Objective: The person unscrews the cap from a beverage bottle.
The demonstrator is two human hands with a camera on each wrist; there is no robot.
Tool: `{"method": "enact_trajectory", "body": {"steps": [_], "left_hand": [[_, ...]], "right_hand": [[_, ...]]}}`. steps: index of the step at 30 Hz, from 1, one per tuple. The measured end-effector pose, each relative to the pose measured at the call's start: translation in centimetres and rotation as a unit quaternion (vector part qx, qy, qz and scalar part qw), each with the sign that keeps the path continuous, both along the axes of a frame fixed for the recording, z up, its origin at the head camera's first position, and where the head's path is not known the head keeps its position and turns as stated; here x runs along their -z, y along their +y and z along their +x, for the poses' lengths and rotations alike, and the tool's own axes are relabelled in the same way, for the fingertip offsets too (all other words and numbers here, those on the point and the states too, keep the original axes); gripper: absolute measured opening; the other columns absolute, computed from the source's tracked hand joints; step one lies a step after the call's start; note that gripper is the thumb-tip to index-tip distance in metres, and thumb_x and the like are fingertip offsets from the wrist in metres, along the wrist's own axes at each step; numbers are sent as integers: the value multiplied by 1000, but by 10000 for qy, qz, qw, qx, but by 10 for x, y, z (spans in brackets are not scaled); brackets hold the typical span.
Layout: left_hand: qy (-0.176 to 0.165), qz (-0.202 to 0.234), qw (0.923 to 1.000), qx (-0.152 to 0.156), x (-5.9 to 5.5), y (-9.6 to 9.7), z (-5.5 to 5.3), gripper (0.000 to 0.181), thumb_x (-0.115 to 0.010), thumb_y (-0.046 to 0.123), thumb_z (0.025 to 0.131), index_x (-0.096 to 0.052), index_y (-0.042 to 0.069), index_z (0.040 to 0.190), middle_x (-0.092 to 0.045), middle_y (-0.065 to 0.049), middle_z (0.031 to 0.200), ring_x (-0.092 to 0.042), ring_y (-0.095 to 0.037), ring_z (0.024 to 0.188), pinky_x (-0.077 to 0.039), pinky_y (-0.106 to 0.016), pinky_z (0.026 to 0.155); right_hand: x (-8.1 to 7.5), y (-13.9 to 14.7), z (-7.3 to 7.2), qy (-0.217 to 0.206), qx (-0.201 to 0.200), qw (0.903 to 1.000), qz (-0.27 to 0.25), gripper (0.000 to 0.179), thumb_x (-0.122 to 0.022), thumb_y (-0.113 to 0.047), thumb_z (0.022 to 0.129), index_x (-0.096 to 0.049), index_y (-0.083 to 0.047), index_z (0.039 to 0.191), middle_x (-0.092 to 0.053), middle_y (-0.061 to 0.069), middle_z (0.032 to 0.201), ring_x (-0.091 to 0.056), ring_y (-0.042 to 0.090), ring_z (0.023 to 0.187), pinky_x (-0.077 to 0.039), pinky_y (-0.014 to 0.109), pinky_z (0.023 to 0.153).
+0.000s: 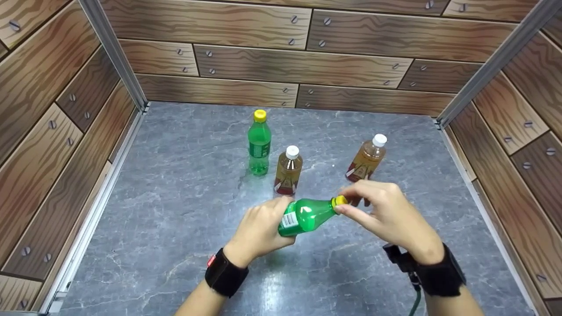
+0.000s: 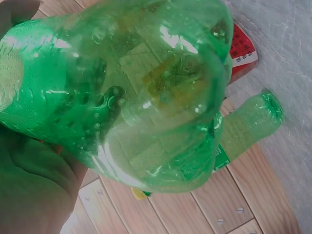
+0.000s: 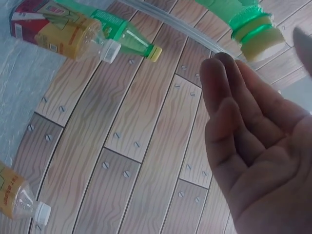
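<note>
My left hand grips a green plastic bottle round its body, tilted with its neck to the right. In the left wrist view the bottle's clear green base fills the top, with the palm behind it. Around the yellow cap is my right hand, its thumb and fingers spread at either side. The right wrist view shows a gap between the thumb and the cap, with the fingers loosely bent beside it.
Another green bottle with a yellow cap stands upright behind the left hand. Nearer stands a white-capped brown drink bottle; a similar bottle stands beyond the right hand. Wood-patterned walls enclose the grey marbled surface.
</note>
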State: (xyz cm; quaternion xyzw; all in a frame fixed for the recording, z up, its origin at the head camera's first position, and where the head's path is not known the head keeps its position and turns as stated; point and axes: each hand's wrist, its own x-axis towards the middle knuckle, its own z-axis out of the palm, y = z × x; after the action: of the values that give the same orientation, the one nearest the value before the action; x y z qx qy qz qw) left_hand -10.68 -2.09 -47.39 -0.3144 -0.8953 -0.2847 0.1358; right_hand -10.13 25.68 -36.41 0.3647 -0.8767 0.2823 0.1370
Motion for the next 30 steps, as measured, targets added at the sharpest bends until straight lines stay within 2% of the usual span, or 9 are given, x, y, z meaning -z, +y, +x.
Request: {"method": "enact_trajectory", "body": {"steps": [3,7,9,12,16,20,26,30], "left_hand": [[9,-23,10000,3,0,0,0,72,-94,24,65,-60,9,127,-75,-8,110,-74,-23,92,-65,-37,77],[19,-27,10000,12,2,0,0,72,-94,26,65,-60,9,126,-75,-8,110,-74,-23,91,-65,-38,77],[27,-10,10000,7,2,0,0,72,-94,26,65,-60,9,126,-75,-8,109,-74,-23,90,-65,-38,76],[22,28,10000,8,2,0,0,73,-95,26,65,-60,9,126,-75,-8,109,-74,-23,90,-65,-37,77],[-9,30,10000,21,1,0,1,73,-95,26,65,-59,9,126,-75,-8,110,-74,-23,90,-65,-37,77],[4,-11,10000,11,1,0,1,72,-94,26,65,-59,9,127,-75,-8,110,-74,-23,91,-65,-37,77],[79,-88,9999,-38,1,-1,1,73,-94,27,65,-59,10,127,-75,-8,111,-74,-23,92,-65,-38,76],[129,-126,9998,-66,1,-1,1,71,-94,27,65,-59,10,126,-75,-8,109,-74,-23,91,-65,-39,74]], "right_hand": [[0,0,0,80,-224,9997,-21,22,-83,-18,88,-76,-18,109,-73,-12,97,-67,3,83,-56,12,74],[0,3,1,212,-501,9985,-34,36,-85,-15,85,-74,-15,119,-73,-8,105,-69,7,90,-58,15,84],[0,4,1,226,-467,9987,1,43,-86,-17,85,-72,-13,126,-74,-5,110,-70,9,92,-59,19,85],[-1,4,1,139,-202,9997,78,48,-85,-22,87,-70,-12,131,-75,-3,114,-71,10,93,-60,22,83],[-2,1,1,57,28,10000,31,35,-84,-21,88,-74,-14,120,-75,-7,104,-69,5,86,-58,16,76],[-2,-1,2,61,-110,9999,-19,22,-84,-19,88,-75,-17,109,-72,-12,96,-66,3,82,-54,10,75],[1,0,0,307,-561,9979,-126,30,-85,-13,85,-74,-16,113,-71,-10,102,-68,6,89,-56,13,83],[3,2,-1,396,-721,9964,-197,35,-86,-11,84,-74,-14,116,-72,-7,105,-68,8,91,-57,14,85]]}}
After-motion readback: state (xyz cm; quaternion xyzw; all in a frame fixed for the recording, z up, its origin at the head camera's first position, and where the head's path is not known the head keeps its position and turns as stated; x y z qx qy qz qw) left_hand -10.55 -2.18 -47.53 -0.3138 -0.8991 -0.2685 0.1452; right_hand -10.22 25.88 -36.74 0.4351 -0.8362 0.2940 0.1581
